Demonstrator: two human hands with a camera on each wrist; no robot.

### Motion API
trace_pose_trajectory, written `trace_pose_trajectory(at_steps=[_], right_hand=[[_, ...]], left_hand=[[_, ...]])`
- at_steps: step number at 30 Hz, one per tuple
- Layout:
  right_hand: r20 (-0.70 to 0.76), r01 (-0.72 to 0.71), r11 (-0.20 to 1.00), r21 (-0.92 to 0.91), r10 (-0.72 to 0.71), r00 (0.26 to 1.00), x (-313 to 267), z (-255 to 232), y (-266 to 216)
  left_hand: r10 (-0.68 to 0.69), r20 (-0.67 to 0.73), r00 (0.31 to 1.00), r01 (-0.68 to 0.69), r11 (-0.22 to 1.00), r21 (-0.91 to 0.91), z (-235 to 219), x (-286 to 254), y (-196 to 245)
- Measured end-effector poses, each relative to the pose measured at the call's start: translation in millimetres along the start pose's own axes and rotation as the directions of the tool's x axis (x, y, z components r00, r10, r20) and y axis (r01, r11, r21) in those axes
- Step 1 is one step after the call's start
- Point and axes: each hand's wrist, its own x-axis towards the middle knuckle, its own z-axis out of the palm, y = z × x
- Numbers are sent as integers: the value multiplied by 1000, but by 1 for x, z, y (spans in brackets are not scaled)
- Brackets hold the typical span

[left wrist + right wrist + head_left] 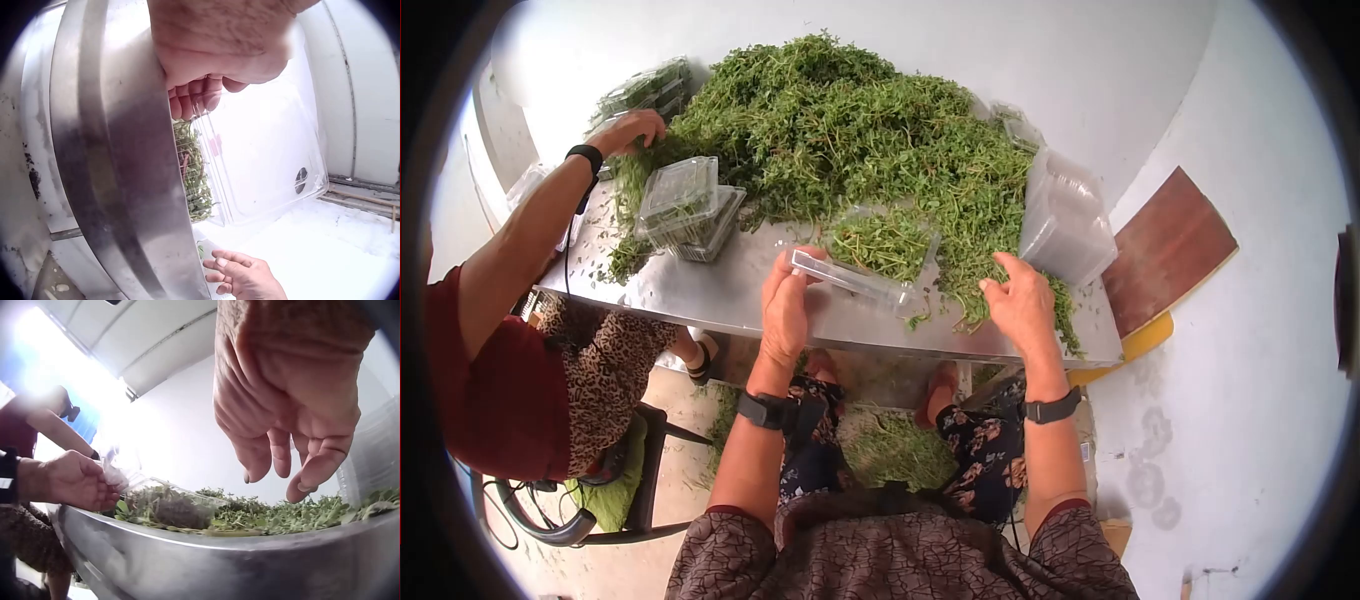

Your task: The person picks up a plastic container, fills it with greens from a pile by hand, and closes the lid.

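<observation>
My left hand [785, 318] grips the left edge of a clear plastic clamshell box [855, 278], fingers curled at its rim. The box's lid [269, 150] stands raised in the left wrist view. Leafy green stems [195, 178] fill the base beside it. My right hand [1025, 308] hovers over loose greens near the table's front edge, right of the box. Its fingers are loosely bent, with nothing between them in the right wrist view. A large heap of greens [830, 130] lies behind both hands.
A stack of nested clear boxes [1068, 220] stands at the right of the metal table [745, 307]. Filled boxes [680, 200] stand at the left, where another person's hand [635, 130] reaches into greens. A reddish-brown board [1168, 250] leans beyond the right end.
</observation>
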Motion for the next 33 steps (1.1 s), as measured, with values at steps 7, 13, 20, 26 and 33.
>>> trace_pose_trajectory(at_steps=[7, 13, 20, 26, 33], right_hand=[[66, 127, 920, -369, -110, 992, 23, 4, 21], [11, 220, 919, -328, -229, 973, 47, 8, 28], [-63, 138, 963, -232, -156, 986, 77, -1, 2], [93, 15, 863, -506, 38, 995, 104, 22, -6], [112, 70, 847, -527, -13, 994, 123, 46, 22]], left_hand=[[14, -7, 1000, -13, 996, 86, 2, -2, 8], [34, -11, 999, -32, 991, 131, 6, -3, 12], [54, -36, 998, -49, 987, 150, 9, -5, 15], [119, -27, 993, -113, 980, 166, 10, -5, 13], [104, 0, 995, -103, 977, 187, 10, -5, 16]])
